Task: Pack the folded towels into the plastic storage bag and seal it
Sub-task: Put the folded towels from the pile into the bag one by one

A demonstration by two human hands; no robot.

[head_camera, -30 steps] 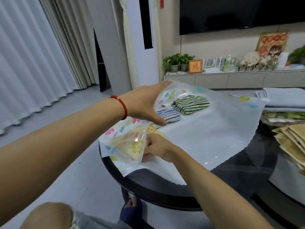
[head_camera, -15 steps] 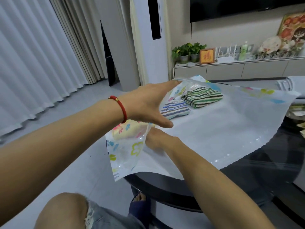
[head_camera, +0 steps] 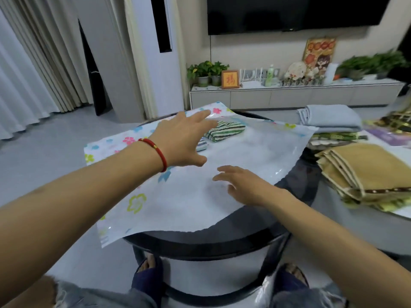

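A large plastic storage bag (head_camera: 249, 156) with a flower print lies flat across a round black table (head_camera: 206, 243). Inside it, at the far end, sit a green-striped folded towel (head_camera: 224, 130) and a blue-striped folded towel (head_camera: 201, 145), the latter mostly hidden by my left hand (head_camera: 182, 141). That hand, with a red bracelet at the wrist, hovers over the bag with fingers spread and holds nothing. My right hand (head_camera: 244, 185) rests on the bag's near middle, fingers apart and empty.
To the right lie a stack of tan folded towels (head_camera: 367, 174), a grey folded towel (head_camera: 331, 116) on patterned cloths, and a purple sheet (head_camera: 391, 136). A TV cabinet (head_camera: 289, 96) with plants stands behind. My feet show under the table.
My left hand has let go of the bag's open edge, and the bag now lies flat. My right hand has come out of the bag and rests on top.
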